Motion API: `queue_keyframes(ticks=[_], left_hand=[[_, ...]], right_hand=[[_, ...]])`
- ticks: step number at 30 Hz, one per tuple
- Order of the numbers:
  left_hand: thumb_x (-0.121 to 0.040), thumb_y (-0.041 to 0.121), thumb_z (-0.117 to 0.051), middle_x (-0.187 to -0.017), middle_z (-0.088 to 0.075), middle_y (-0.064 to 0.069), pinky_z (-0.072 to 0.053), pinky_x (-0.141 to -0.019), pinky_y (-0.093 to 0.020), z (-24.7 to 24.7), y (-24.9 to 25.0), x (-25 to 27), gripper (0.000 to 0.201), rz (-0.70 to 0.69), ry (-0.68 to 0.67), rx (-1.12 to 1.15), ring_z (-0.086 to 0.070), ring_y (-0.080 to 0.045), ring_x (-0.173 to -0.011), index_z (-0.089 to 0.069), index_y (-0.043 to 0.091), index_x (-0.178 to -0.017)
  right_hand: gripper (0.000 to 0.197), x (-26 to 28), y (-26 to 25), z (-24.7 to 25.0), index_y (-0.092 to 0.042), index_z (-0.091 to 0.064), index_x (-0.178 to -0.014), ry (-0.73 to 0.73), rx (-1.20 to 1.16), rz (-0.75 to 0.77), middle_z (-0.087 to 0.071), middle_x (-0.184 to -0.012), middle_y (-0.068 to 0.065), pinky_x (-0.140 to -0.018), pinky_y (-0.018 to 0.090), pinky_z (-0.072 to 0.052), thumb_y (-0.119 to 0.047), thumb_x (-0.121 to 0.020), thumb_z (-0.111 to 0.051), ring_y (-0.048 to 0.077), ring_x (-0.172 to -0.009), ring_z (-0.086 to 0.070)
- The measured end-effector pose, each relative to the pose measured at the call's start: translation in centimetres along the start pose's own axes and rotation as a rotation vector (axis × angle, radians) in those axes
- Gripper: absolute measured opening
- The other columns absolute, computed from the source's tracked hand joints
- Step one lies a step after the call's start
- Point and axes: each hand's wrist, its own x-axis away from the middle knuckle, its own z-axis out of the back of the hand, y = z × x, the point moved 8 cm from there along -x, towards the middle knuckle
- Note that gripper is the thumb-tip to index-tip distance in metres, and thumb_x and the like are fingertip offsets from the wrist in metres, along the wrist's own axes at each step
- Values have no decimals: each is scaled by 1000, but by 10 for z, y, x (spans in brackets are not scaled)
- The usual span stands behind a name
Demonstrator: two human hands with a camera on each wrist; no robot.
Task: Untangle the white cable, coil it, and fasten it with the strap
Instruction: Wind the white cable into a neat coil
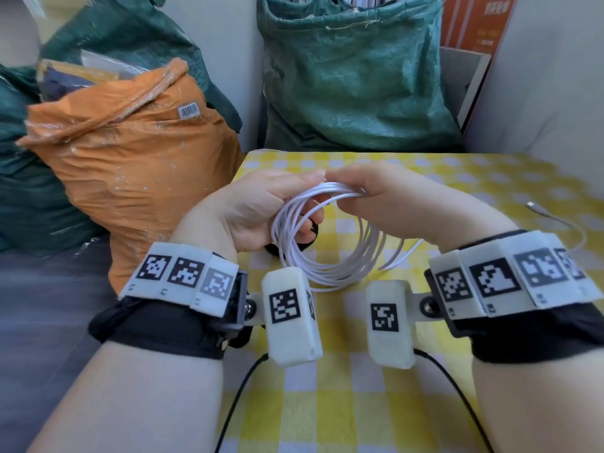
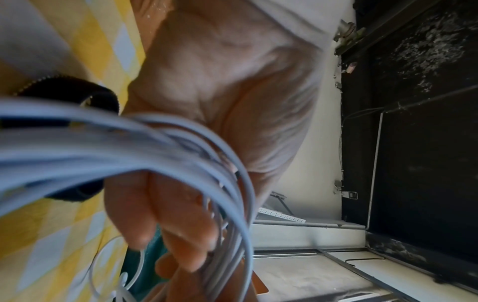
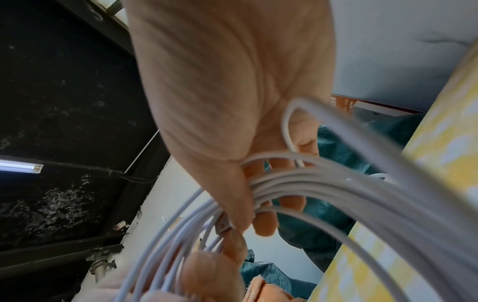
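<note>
The loops could be springing apart if either grip is loosening, since the strap (image 1: 312,231) is not yet around them and the free tail is trailing toward the right edge. The left hand (image 1: 258,210) and right hand (image 1: 385,197) are both curling their fingers around the top of the cable (image 1: 327,256), centre frame above the checked cloth (image 1: 343,387). The cable is looking thin, white and gathered into several loose rings.

A tabletop (image 1: 359,371) covered in yellow-and-white checked cloth carries the loose end of a thin white cable (image 1: 552,220), its small connector lying near the right edge, and a black fabric strap (image 2: 98,98) beside it.
</note>
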Motion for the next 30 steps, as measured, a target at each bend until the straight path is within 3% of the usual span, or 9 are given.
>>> queue_keyframes(ticks=[2, 5, 9, 12, 15, 20, 23, 26, 30], left_hand=[[-92, 37, -51, -54, -56, -7, -45, -43, -22, -1, -1, -1, 36, 1, -19, 3, -46, -12, -38, -63, 5, -80], [-83, 62, -52, -46, -43, -1, -39, -41, -22, -8, -3, -1, 50, 42, -134, 17, -32, -13, -40, -56, 12, -77], [-88, 55, -47, -42, -28, 4, -20, -37, -18, -4, -2, -4, 48, 56, -5, -39, -20, -9, -34, -47, 15, -61], [-97, 38, -46, -40, -26, 5, -15, -39, -21, 5, 2, -6, 44, -3, 126, -18, -17, -9, -34, -40, 16, -59], [-98, 27, -44, -39, -26, 5, -18, -39, -21, 10, 2, -8, 40, -11, 147, 5, -19, -8, -33, -38, 16, -60], [-96, 14, -48, -52, -45, -4, -35, -41, -22, 11, 5, -4, 30, -49, 120, -143, -37, -14, -41, -56, 8, -68], [-94, 29, -53, -62, -59, -8, -42, -45, -23, 5, 6, -2, 28, -27, 89, -172, -46, -18, -48, -64, 6, -83], [-73, 58, -54, -60, -56, -1, -37, -44, -21, -4, 4, -4, 48, -17, 26, -267, -43, -14, -46, -62, 13, -88], [-78, 48, -60, -47, -33, 7, -20, -39, -20, -14, -4, -5, 30, 29, -77, -390, -25, -8, -41, -62, 18, -83]], right_hand=[[37, 0, 0, -1, -37, -60, -117, -19, 14, -17, -65, -101, -3, -80, 28, -44, -10, -96, -46, 19, -95, -60], [38, 0, 1, -4, -33, -57, -126, -47, 9, -46, -68, -109, 2, -85, 30, -45, -12, -97, -45, 20, -100, -61], [39, -3, 5, -3, -20, -52, -134, 2, 0, -64, -65, -109, -2, -70, 19, -42, -18, -95, -50, 18, -94, -58], [25, -3, 11, 1, -12, -62, -112, 45, -7, -77, -67, -100, 8, -67, 29, -41, -24, -91, -57, 22, -84, -60], [23, -3, 19, 4, -13, -63, -83, 49, 8, -117, -55, -66, -4, -47, 15, -33, -32, -92, -56, 11, -56, -47], [31, -5, 20, 0, -18, -50, -68, 6, 60, -122, -49, -60, -6, -39, 13, -31, -32, -95, -51, 8, -49, -43], [29, -3, 17, -2, -21, -50, -68, -35, 94, -123, -47, -61, -4, -46, 21, -30, -32, -95, -52, 9, -52, -43], [23, -1, 13, -5, -16, -60, -78, -62, 121, -129, -55, -68, 0, -51, 22, -33, -31, -94, -53, 13, -58, -48], [27, -3, 14, -6, -10, -60, -75, -41, 150, -140, -64, -74, 5, -46, 20, -33, -30, -92, -56, 12, -54, -49]])
